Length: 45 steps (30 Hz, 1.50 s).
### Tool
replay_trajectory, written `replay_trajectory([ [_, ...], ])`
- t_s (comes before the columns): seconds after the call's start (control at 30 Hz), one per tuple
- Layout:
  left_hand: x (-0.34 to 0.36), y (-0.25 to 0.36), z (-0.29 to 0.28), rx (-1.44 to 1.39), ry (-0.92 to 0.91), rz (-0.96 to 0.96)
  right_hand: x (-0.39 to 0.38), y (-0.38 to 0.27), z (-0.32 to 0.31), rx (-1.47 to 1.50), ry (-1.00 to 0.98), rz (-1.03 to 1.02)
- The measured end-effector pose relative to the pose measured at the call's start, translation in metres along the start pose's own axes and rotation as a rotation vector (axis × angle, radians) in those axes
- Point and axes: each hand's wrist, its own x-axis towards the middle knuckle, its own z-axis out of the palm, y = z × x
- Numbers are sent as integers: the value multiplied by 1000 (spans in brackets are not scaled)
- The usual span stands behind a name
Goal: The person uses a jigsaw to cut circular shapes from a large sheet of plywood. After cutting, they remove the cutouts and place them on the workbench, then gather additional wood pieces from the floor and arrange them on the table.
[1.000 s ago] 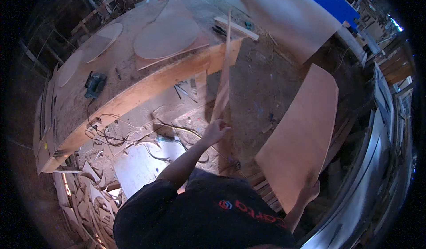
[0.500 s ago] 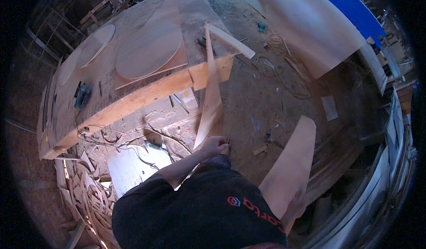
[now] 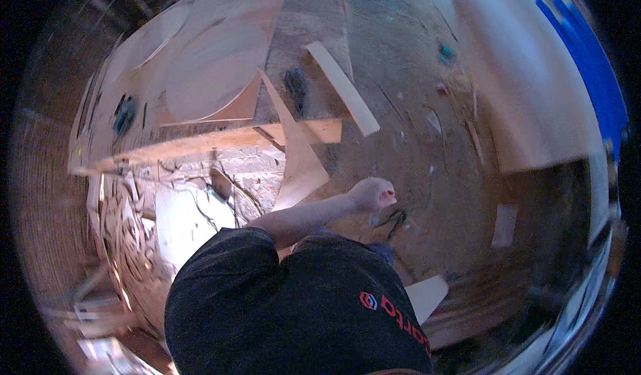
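My left hand [image 3: 372,195] reaches out over the floor with its fingers curled into a loose fist. Nothing shows inside it. Close to that forearm stands a narrow, tapering piece of thin plywood [image 3: 300,162], its upper tip overlapping the workbench edge; its lower end is hidden behind my arm. My right hand is out of sight. Past the right side of my black shirt, the end of another pale plywood piece [image 3: 429,296] sticks out; the rest of it is covered by the shirt.
The workbench [image 3: 310,24] carries a rounded plywood panel [image 3: 214,74], a power tool [image 3: 125,113], a dark tool [image 3: 294,89] and a wooden strip [image 3: 344,89] overhanging its edge. Offcuts [image 3: 130,221] pile up at left. A large sheet [image 3: 524,74] stands at right. Dark cable [image 3: 394,223] lies on the floor.
My left hand has moved right and slightly forward, away from the tapering plywood. The plywood piece at lower right has slid mostly behind my shirt. The view has shifted, with some blur.
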Motion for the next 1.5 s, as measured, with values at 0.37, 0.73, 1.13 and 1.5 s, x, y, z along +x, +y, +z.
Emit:
replay_trajectory([
  [0.37,91,27,42,-129,413,-210,299,-267,27,-7,-106,-678],
  [0.73,144,59,-32,-445,473,-362,364,-442,42,1,-161,-781],
  [1.13,287,10,-152,-348,889,-519,456,-578,59,49,-154,-697],
  [1.5,370,-20,-251,-258,1312,-744,512,-945,42,336,-300,-968],
])
